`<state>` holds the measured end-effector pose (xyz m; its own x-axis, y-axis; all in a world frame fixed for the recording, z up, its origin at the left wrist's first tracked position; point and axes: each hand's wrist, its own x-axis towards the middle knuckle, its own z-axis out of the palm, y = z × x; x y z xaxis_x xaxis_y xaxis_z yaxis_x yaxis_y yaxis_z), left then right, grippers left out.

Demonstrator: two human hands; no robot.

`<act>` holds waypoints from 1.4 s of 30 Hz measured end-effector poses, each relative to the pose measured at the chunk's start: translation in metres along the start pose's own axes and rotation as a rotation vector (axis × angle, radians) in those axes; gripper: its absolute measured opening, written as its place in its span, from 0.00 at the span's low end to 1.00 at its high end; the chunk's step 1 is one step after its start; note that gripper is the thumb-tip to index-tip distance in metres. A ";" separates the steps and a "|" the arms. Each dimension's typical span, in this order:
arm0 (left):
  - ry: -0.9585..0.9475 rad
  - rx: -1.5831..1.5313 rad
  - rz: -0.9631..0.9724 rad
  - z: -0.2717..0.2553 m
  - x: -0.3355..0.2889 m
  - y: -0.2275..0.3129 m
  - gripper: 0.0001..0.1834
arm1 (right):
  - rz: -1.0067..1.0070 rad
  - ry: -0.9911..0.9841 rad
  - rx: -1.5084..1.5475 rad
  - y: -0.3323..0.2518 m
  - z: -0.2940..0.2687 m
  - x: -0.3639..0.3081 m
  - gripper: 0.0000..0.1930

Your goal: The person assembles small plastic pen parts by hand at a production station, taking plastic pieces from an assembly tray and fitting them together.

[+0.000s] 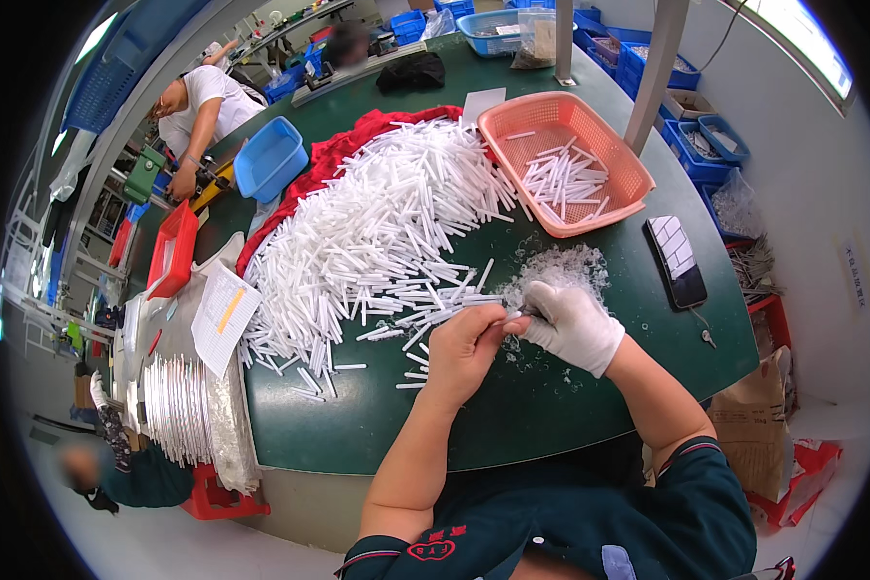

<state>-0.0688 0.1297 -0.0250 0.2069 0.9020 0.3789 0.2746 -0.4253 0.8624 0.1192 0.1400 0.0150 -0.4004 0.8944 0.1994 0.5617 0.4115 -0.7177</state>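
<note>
My bare left hand [466, 350] is closed, its thumb and fingertips pinching one end of a short white tube [512, 317]. At the tube's other end my right hand [572, 327], in a white glove, is closed with its fingers bent round it. Most of the tube is hidden by the fingers. Beyond my left hand spreads a large heap of white tubes [377, 217], partly on a red cloth [358, 137]. Curly clear plastic shavings [575, 266] lie around and beyond my right hand. A pink basket [645, 184] with some white tubes inside stands at the far right.
A phone [675, 259] and a key [709, 336] lie on the green table [329, 435] at right. On the left are a printed sheet [224, 314], a red bin [172, 253] and a blue bin [273, 159]. A co-worker [208, 106] bends over a machine at far left.
</note>
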 end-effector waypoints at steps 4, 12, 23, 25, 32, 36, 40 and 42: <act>-0.041 -0.003 -0.023 -0.003 0.000 -0.001 0.10 | -0.012 0.011 -0.008 0.001 0.001 0.000 0.23; -0.027 0.008 -0.010 -0.002 0.001 0.001 0.05 | 0.016 -0.034 -0.043 -0.003 -0.003 0.000 0.23; -0.056 -0.124 -0.112 -0.005 -0.002 -0.006 0.07 | 0.054 -0.147 0.023 -0.005 -0.003 0.001 0.22; -0.057 -0.159 -0.112 -0.005 -0.002 -0.007 0.08 | 0.071 -0.125 0.100 -0.001 -0.004 0.001 0.20; -0.068 -0.143 -0.198 -0.008 0.001 0.004 0.05 | 0.307 -0.171 0.605 0.012 -0.012 0.007 0.09; -0.094 -0.079 -0.203 -0.010 0.002 0.011 0.05 | 0.348 -0.181 0.631 0.009 -0.012 0.007 0.09; -0.112 -0.093 -0.202 -0.010 0.001 0.011 0.05 | 0.341 -0.191 0.636 0.012 -0.007 0.007 0.10; -0.153 -0.054 -0.170 -0.012 0.000 0.009 0.06 | 0.358 -0.215 0.607 0.010 -0.006 0.009 0.08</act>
<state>-0.0776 0.1267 -0.0138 0.3032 0.9368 0.1748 0.2676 -0.2598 0.9279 0.1257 0.1531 0.0140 -0.4358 0.8759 -0.2069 0.2099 -0.1247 -0.9698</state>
